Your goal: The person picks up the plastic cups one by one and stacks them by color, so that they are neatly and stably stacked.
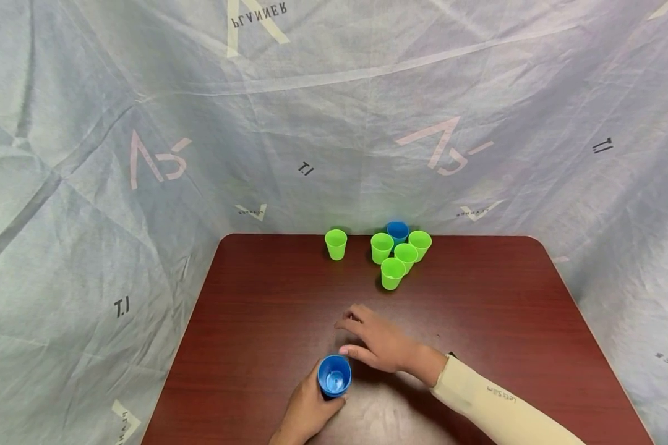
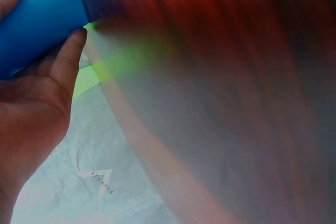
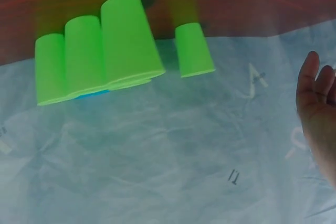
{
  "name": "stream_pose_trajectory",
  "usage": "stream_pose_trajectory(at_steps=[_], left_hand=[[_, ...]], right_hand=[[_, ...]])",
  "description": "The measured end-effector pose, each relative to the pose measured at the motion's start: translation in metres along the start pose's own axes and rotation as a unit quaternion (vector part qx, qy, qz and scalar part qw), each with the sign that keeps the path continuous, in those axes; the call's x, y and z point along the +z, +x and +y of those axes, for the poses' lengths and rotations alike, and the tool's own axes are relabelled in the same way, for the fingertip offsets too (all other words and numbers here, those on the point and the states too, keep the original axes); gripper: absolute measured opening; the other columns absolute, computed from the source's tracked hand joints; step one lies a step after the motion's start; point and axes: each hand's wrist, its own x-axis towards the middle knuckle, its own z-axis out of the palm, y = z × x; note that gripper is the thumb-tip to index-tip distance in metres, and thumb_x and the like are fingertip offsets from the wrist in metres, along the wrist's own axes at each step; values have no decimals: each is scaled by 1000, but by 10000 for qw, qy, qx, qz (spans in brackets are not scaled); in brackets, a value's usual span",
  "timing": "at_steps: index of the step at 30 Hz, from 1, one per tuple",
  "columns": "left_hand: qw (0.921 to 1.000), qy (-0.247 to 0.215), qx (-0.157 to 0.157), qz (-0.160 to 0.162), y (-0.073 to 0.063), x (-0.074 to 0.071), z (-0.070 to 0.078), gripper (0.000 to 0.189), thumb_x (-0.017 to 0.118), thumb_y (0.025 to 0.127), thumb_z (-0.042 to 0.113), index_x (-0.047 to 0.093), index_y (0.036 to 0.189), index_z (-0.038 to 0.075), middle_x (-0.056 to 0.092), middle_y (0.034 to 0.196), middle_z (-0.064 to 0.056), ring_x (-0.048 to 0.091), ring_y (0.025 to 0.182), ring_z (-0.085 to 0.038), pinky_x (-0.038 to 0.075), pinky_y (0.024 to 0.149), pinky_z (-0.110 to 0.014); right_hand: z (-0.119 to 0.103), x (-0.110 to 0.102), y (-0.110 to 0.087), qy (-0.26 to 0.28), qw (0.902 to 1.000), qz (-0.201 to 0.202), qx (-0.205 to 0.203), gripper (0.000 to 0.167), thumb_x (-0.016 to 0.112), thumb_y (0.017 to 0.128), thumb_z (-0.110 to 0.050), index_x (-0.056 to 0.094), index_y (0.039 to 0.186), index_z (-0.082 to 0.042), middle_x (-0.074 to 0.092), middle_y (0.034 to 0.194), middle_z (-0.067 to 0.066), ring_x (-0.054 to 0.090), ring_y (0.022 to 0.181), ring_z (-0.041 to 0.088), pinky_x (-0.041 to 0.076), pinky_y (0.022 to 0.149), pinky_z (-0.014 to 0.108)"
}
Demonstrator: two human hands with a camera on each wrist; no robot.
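Observation:
At the near part of the table, my left hand (image 1: 308, 403) grips an upright blue cup (image 1: 334, 374), its thumb and fingers round the sides. The cup's open mouth faces up, and its inside looks bare in the head view. In the left wrist view the blue cup (image 2: 44, 22) lies between thumb and fingers. My right hand (image 1: 380, 341) hovers just beyond and right of that cup, fingers loosely bent and holding nothing. Its thumb tip comes close to the cup's rim. The right wrist view catches this hand (image 3: 318, 106) at its right edge.
Toward the back stands a cluster of several green cups (image 1: 391, 276), with another blue cup (image 1: 398, 230) behind them. A lone green cup (image 1: 336, 246) stands left of the cluster. The reddish-brown table (image 1: 256, 321) meets hanging grey cloth (image 1: 312, 123) at the back and sides.

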Motion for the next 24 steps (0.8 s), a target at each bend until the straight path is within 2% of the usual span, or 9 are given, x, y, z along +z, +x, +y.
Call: stream_pose_trajectory(at_steps=[7, 16, 24], left_hand=[[9997, 115, 140, 150, -1, 2, -1, 76, 93, 78, 28, 56, 143, 13, 75, 127, -6, 72, 117, -23, 58, 99, -49], [10000, 9, -12, 40, -1, 1, 0, 74, 92, 80, 29, 56, 143, 14, 74, 130, -6, 71, 120, -23, 57, 102, -49], [9991, 163, 231, 321, -2, 1, -1, 73, 94, 78, 29, 58, 140, 16, 76, 125, -4, 73, 115, -22, 59, 96, -47]], right_hand=[[11, -11, 2, -216, 9994, 114, 239, 42, 55, 109, -49, 65, 136, -18, 60, 126, 2, 56, 111, 14, 54, 97, 36], [28, -24, 5, -374, 9976, 212, 551, 41, 58, 108, -46, 67, 133, -15, 59, 127, 5, 57, 111, 17, 55, 98, 38], [47, -34, 8, -395, 9936, 317, 1006, 42, 59, 107, -44, 67, 133, -12, 58, 129, 6, 57, 115, 20, 54, 101, 42]])
